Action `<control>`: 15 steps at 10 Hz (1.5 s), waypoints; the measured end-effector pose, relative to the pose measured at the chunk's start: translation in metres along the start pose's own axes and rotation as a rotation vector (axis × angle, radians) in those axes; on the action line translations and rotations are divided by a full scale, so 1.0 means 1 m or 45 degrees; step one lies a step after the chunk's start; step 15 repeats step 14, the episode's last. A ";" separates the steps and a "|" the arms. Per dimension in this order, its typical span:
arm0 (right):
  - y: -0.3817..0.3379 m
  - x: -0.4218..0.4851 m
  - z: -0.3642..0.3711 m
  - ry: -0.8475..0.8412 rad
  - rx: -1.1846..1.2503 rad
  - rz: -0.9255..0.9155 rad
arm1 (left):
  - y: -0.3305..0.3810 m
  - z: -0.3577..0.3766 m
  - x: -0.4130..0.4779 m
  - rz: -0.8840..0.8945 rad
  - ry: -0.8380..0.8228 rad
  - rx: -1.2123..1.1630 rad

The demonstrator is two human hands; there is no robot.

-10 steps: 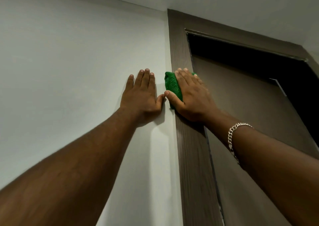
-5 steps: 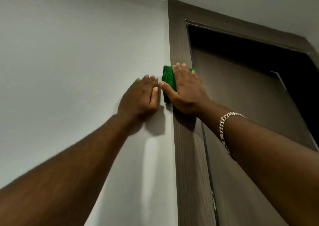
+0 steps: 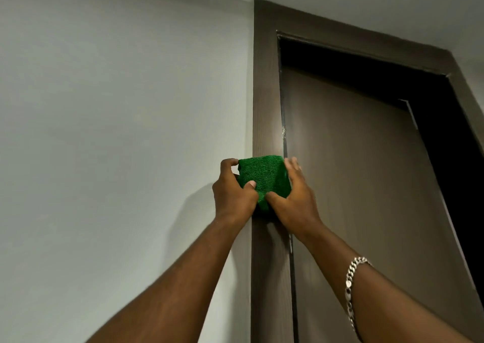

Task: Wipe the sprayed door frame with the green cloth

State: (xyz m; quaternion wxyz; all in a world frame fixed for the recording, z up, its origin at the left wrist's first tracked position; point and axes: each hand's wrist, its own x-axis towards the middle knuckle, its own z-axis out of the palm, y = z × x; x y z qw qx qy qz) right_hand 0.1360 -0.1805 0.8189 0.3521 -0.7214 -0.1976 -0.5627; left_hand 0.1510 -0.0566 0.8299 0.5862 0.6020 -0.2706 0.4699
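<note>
A folded green cloth (image 3: 264, 179) sits in front of the dark brown door frame (image 3: 265, 102), on its left upright. My left hand (image 3: 231, 192) grips the cloth's left side, thumb on its front. My right hand (image 3: 293, 201) grips its right side, thumb under the lower edge and fingers behind. Whether the cloth touches the frame cannot be told. The strip of frame behind the cloth is hidden.
A pale grey wall (image 3: 117, 120) fills the left. A brown door (image 3: 353, 172) stands ajar to the right of the frame, with a dark gap (image 3: 445, 138) beyond it. The white ceiling (image 3: 366, 0) is just above. A silver chain bracelet (image 3: 351, 285) is on my right wrist.
My left hand has left the wall and taken hold of the cloth. My right hand has turned from pressing flat to gripping. Both hands and the cloth sit lower in view.
</note>
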 end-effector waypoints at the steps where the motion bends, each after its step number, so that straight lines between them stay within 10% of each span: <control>1: 0.012 -0.039 -0.004 0.029 0.083 0.095 | -0.014 -0.011 -0.029 -0.051 -0.010 -0.069; 6: 0.044 -0.342 -0.009 -0.138 0.399 0.883 | -0.102 -0.081 -0.310 -0.604 -0.122 -0.094; 11: 0.094 -0.788 -0.019 -0.868 -0.148 1.659 | -0.212 -0.164 -0.752 -1.814 -0.421 0.423; 15: 0.115 -0.912 -0.019 -1.065 -0.281 1.790 | -0.240 -0.172 -0.863 -1.949 -0.515 0.646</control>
